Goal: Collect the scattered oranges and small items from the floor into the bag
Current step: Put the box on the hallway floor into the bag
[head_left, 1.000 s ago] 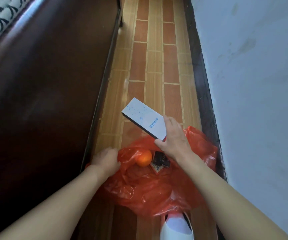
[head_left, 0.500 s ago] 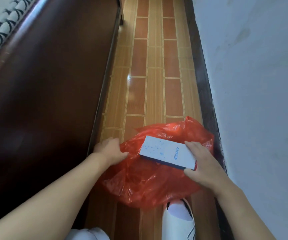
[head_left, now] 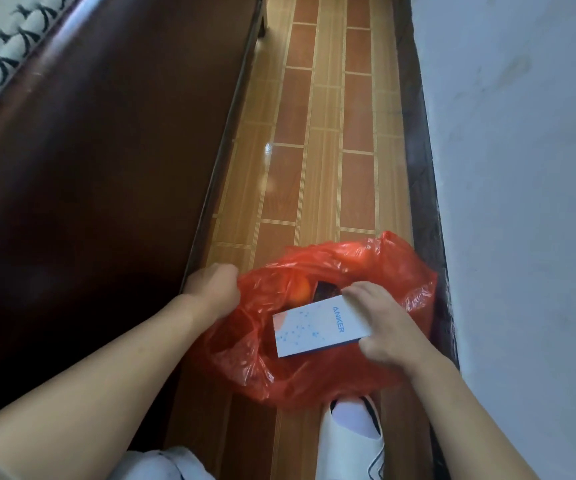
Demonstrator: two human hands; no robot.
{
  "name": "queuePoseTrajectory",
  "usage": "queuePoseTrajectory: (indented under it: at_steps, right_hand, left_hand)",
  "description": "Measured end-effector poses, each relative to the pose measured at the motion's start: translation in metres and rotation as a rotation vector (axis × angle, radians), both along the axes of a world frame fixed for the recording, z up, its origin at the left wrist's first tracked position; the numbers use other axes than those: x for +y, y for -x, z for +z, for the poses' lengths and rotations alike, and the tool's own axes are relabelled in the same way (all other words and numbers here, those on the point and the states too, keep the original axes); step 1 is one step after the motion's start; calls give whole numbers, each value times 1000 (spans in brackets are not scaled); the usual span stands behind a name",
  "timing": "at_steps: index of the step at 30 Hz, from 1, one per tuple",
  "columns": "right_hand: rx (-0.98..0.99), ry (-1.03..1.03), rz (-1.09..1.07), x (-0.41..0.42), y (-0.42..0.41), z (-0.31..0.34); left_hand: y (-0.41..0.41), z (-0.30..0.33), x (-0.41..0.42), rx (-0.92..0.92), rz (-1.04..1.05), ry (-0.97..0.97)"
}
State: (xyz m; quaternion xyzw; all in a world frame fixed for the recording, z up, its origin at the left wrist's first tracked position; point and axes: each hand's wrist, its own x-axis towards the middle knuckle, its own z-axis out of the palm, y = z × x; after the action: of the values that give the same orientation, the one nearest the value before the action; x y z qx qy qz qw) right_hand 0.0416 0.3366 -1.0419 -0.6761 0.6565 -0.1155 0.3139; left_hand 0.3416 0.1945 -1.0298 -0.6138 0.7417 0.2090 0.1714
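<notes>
Red plastic bag (head_left: 317, 368) sits on the floor (head_left: 324, 174), its left rim pinched by the left hand (head_left: 212, 289). The right hand (head_left: 380, 327) grips a white box (head_left: 317, 329) partly inside the mouth. An orange (head_left: 300, 289) and a dark item (head_left: 326, 291) lie within. Visible floor holds nothing more, so collecting looks nearly finished.

The red plastic bag (head_left: 314, 372) lies open on the floor; a white ANKER box (head_left: 321, 325) tilts in its mouth above an orange (head_left: 301, 292).
</notes>
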Motion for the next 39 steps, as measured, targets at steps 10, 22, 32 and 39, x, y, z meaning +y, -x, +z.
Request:
queuePoseTrajectory:
  at_steps: [10, 22, 32, 39]
  right_hand:
    - [123, -19, 247, -38, -44, -40]
    - [235, 150, 61, -10, -45, -72]
    - [284, 273, -49, -15, -32, -53]
    - [405, 351, -253, -42, -4, -27]
  left_hand:
    - [-3, 0, -3, 76, 43, 82]
    - [-1, -2, -4, 95, 73, 134]
    - [10, 1, -2, 150, -37, 156]
    - [15, -3, -5, 194, -193, 377]
